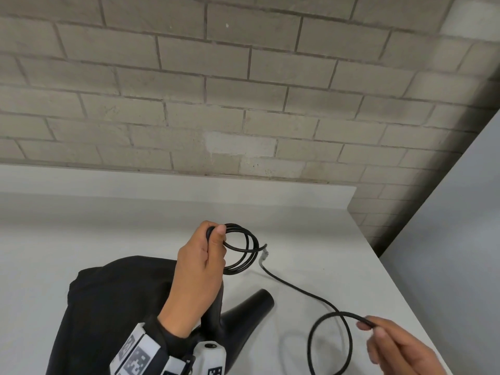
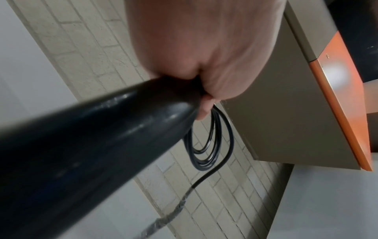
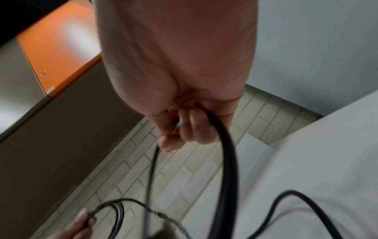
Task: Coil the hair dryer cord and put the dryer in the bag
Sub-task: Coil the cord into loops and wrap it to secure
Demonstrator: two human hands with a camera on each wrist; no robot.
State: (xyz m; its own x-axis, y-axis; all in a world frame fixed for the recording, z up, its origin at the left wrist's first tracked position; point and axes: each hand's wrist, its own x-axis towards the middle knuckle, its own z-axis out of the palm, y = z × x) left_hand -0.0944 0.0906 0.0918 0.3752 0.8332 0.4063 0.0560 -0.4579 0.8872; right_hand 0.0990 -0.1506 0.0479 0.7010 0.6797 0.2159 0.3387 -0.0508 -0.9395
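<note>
Left hand: grips coil and dryer handle above table | right hand: pinches loose cord, right of and nearer than coil | slack runs coil-to-right | bag: left, beside dryer.

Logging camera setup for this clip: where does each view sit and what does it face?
Head: worn on the head, looks down at the table, both hands, the bag.
Left wrist: looks along the left hand at the dryer handle and coiled cord.
Right wrist: looks along the right hand pinching loose cord.
Shared: the coil shows in all three.
</note>
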